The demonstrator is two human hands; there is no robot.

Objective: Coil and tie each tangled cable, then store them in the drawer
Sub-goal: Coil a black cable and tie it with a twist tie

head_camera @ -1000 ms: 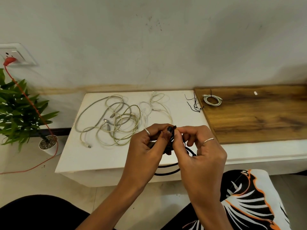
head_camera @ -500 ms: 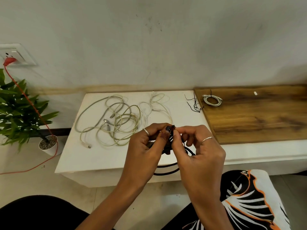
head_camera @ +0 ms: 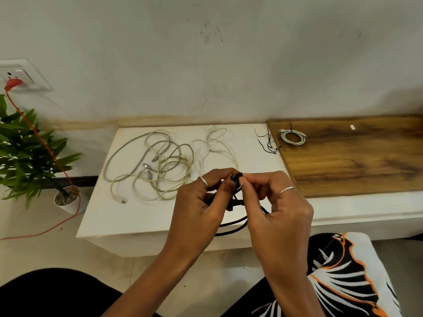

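My left hand [head_camera: 201, 202] and my right hand [head_camera: 277, 204] meet above the front edge of the white table [head_camera: 128, 216]. Together they hold a coiled black cable [head_camera: 235, 223] whose loops hang below my fingers. Both thumbs and forefingers pinch a thin black tie at the top of the coil. A tangle of grey and cream cables [head_camera: 160, 165] lies on the table's left half, with a thinner white cable [head_camera: 217, 143] behind it. One white cable [head_camera: 293, 137], coiled and tied, rests on the wooden top [head_camera: 357, 161]. No drawer is in view.
Several loose black ties [head_camera: 267, 143] lie at the table's back right corner. A potted plant [head_camera: 27, 152] stands on the floor at the left, with an orange cord [head_camera: 45, 143] running from a wall socket [head_camera: 20, 75]. A patterned cushion [head_camera: 343, 277] lies by my right knee.
My hands have stayed in the same spot; the fingers have shifted slightly on the tie at the top of the black coil.
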